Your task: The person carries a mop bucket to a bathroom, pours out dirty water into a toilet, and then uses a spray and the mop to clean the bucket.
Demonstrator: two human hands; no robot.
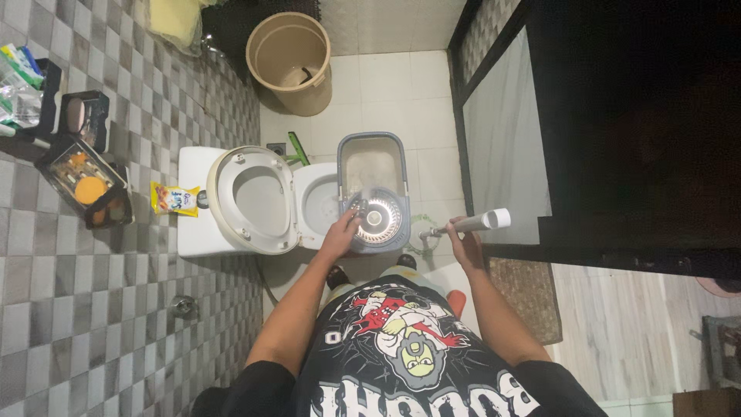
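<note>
From the head view, the left hand rests with loose fingers on the near rim of the grey mop bucket, just right of the open toilet. The right hand is wrapped around a mop handle.

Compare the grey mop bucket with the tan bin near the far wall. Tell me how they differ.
The mop bucket is grey and oblong, with a metal spinner basket in one end; the tan bin is round and plain inside. The mop bucket sits across the open toilet, with the left hand on its rim; the tan bin stands on the floor, untouched. Both are open-topped plastic containers.
</note>
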